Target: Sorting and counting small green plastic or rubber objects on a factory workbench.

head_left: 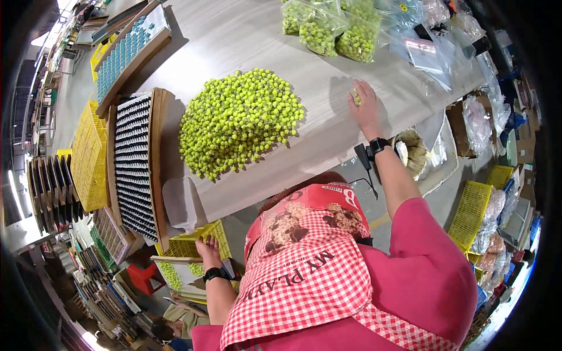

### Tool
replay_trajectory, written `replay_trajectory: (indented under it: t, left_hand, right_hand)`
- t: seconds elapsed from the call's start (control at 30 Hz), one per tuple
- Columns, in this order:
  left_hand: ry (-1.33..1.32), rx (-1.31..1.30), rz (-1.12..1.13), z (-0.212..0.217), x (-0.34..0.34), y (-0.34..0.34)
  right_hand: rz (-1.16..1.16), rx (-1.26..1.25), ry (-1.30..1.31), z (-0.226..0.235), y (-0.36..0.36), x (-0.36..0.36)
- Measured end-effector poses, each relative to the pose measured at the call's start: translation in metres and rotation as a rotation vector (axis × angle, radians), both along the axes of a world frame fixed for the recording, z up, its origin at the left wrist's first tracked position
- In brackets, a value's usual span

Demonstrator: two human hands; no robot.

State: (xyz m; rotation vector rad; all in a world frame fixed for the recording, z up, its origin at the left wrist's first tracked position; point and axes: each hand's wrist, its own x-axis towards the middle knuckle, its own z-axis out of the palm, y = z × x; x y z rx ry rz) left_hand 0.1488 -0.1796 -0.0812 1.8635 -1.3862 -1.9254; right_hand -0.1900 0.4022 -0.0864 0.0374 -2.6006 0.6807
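A large heap of small yellow-green round pieces (240, 120) lies on the pale table (257, 187). To its right, my right hand (365, 110) rests low over the tabletop, fingers curled around one or more of the same small pieces (356, 96). My left hand (208, 251) hangs below the table's near left edge with its fingers apart, and I see nothing in it. Closest to it are a yellow plastic crate (224, 234) and a wood-edged board (196, 284) bearing rows of yellow-green pieces. Whether the left fingers touch the board's edge is unclear.
Left of the heap stand a wood-framed rack with black-and-white rows (133, 164) and a tray of teal pieces (132, 52). Filled clear bags (319, 38) sit at the back. Plastic packaging (430, 55) covers the far right. A person (187, 319) is at lower left.
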Motion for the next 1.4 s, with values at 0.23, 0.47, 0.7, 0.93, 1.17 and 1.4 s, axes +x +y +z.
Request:
replay_trajectory:
  t: [0.23, 0.47, 0.7, 0.93, 1.17, 1.4]
  left_hand:
    - [-0.023, 0.132, 0.166, -0.023, -0.084, 0.048]
    - [-0.307, 0.103, 0.182, -0.169, -0.069, -0.027]
    - [-0.833, -0.269, 0.635, -0.051, -0.17, 0.069]
    - [-0.952, -0.385, 0.661, -0.083, -0.158, 0.054]
    - [-1.046, -0.4, 0.556, -0.099, -0.154, 0.049]
    - [-0.998, -0.403, 0.736, -0.088, -0.164, 0.054]
  right_hand:
    - [0.44, 0.311, -0.264, 0.026, -0.11, 0.031]
    - [0.571, 0.359, -0.32, 0.019, -0.116, 0.032]
    - [0.382, -0.184, -0.31, 0.022, -0.061, 0.033]
    - [0.214, -0.204, -0.299, 0.026, -0.058, 0.028]
    - [0.282, -0.207, -0.334, 0.012, -0.062, 0.032]
    - [0.201, -0.195, -0.327, 0.028, -0.062, 0.022]
